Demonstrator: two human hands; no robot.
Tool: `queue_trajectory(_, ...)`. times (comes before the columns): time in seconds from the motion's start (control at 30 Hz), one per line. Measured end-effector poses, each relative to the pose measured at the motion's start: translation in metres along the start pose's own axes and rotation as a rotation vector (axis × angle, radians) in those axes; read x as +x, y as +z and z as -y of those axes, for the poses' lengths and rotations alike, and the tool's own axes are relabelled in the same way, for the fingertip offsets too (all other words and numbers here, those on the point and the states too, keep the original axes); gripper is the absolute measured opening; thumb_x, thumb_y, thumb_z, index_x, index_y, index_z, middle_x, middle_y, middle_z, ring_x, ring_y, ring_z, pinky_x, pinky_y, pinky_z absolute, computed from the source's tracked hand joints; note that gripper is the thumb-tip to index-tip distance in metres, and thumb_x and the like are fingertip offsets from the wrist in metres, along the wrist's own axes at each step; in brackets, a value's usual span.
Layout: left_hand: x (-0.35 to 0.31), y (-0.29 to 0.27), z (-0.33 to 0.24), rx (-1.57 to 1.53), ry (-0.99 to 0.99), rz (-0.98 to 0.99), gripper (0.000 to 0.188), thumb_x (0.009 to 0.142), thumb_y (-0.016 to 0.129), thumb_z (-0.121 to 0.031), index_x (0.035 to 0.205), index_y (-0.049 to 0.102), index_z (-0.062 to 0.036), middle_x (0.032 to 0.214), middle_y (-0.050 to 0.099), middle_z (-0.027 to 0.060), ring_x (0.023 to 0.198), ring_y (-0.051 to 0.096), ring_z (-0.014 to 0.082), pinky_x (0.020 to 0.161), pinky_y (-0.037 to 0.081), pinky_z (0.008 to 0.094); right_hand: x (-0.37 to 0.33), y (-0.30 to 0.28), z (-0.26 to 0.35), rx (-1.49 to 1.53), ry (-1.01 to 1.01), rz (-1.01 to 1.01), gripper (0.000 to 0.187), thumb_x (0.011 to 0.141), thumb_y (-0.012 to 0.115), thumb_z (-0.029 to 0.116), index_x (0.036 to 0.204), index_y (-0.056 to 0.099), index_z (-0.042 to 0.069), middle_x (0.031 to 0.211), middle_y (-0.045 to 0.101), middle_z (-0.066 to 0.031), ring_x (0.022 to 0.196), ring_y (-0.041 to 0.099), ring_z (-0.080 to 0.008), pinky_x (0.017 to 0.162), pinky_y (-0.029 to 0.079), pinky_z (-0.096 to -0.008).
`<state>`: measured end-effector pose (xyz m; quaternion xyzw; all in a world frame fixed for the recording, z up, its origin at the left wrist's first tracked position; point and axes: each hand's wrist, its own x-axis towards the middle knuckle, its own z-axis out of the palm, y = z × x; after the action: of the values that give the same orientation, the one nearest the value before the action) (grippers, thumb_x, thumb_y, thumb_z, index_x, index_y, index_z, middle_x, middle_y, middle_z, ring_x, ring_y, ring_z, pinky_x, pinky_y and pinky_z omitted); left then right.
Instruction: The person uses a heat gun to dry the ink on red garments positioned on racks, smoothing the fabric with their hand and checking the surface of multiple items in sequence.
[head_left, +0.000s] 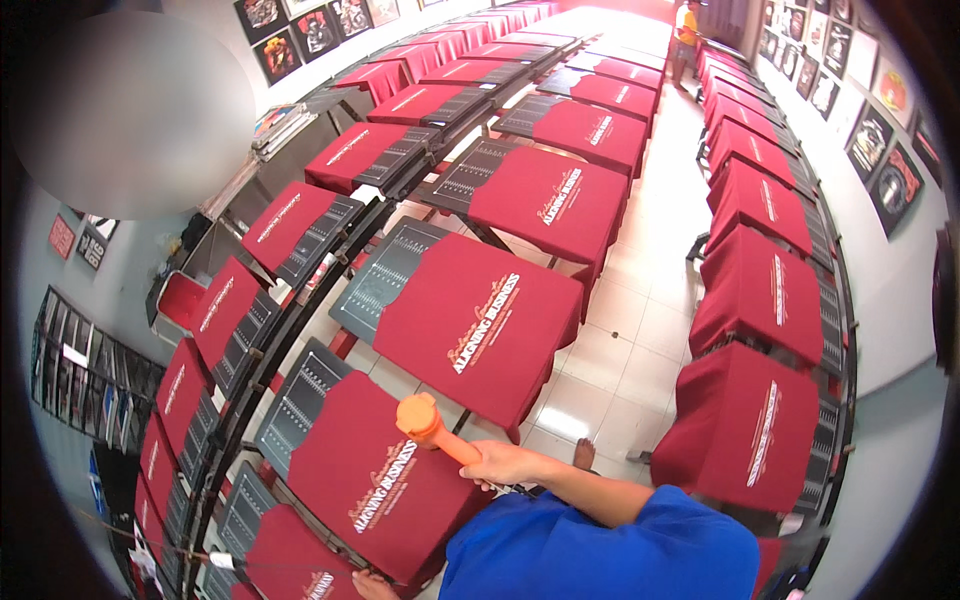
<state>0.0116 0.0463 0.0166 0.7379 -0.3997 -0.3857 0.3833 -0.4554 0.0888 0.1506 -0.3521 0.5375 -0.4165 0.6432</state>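
Observation:
In my right hand (492,465), closed round its handle, is an orange hand-held tool (420,416) with a round head. I cannot make out its exact kind. The tool's head hangs over a dark red shirt (345,455) with white and orange lettering, stretched on a dark board (300,400). My left hand (372,585) shows only in part at the lower edge, by the nearest red shirt (285,550); its fingers look stretched out, and nothing shows in them. A similar printed shirt (480,320) lies on the board just beyond.
Long rows of boards with red shirts run into the distance, with another row (760,430) at right. Between them lies a white tiled aisle (610,350). Far off stands a person (686,35) in yellow. A wire rack (90,370) is at left; framed pictures hang on both walls.

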Motion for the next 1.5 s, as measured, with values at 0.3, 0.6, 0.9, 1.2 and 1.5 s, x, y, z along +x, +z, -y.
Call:
queue_trajectory(0.3,-0.149,0.21,-0.108,-0.074,0.019,0.212,0.038,0.109,0.038,-0.039,0.091,0.049,-0.0076,0.064,0.049,0.0019,0.047,0.047,0.0097,0.04,0.038,0.0232,-0.058,-0.186,0.015,0.057,-0.019,-0.082,0.027,0.09,0.07,0.018,0.104,0.053,0.001,0.071,0.059,-0.0005,0.058,0.057,-0.008,0.049,0.045,-0.0252)
queue_trajectory(0.6,-0.167,0.322,-0.106,-0.218,-0.013,0.01,0.036,0.11,0.036,-0.036,0.091,0.049,-0.007,0.072,0.053,0.0034,0.052,0.054,0.0124,0.039,0.046,0.027,0.009,-0.261,0.089,-0.013,0.064,0.142,0.029,0.091,0.064,0.007,0.113,0.047,-0.002,0.078,0.059,-0.0019,0.063,0.06,-0.0099,0.056,0.05,-0.0262)
queue_trajectory(0.9,-0.177,0.318,-0.084,0.4,0.103,-0.366,0.037,0.107,0.041,-0.029,0.098,0.055,0.0036,0.079,0.063,0.0237,0.07,0.063,0.0406,0.063,0.049,0.0484,0.084,-0.277,0.134,-0.244,0.24,0.424,0.024,0.091,0.063,0.008,0.111,0.052,0.001,0.076,0.06,-0.003,0.063,0.063,-0.0118,0.059,0.051,-0.025)
queue_trajectory(1.2,-0.414,0.124,0.022,1.061,-0.176,-0.851,0.033,0.106,0.039,-0.018,0.119,0.06,0.0038,0.112,0.064,0.0307,0.107,0.06,0.0482,0.089,0.049,0.0494,0.123,-0.275,0.167,-0.411,0.313,0.647,0.036,0.091,0.065,0.016,0.121,0.052,0.0,0.076,0.061,-0.0024,0.065,0.063,-0.0113,0.054,0.047,-0.0231)
queue_trajectory(1.5,-0.589,0.068,-0.086,0.961,-0.707,-1.446,0.056,0.108,0.033,-0.045,0.118,0.059,0.004,0.105,0.066,0.0331,0.096,0.061,0.0533,0.076,0.046,0.0592,0.145,-0.268,0.171,-0.541,0.31,0.689,0.033,0.093,0.063,0.016,0.12,0.052,0.0,0.076,0.061,-0.0036,0.064,0.063,-0.0114,0.049,0.047,-0.0251)
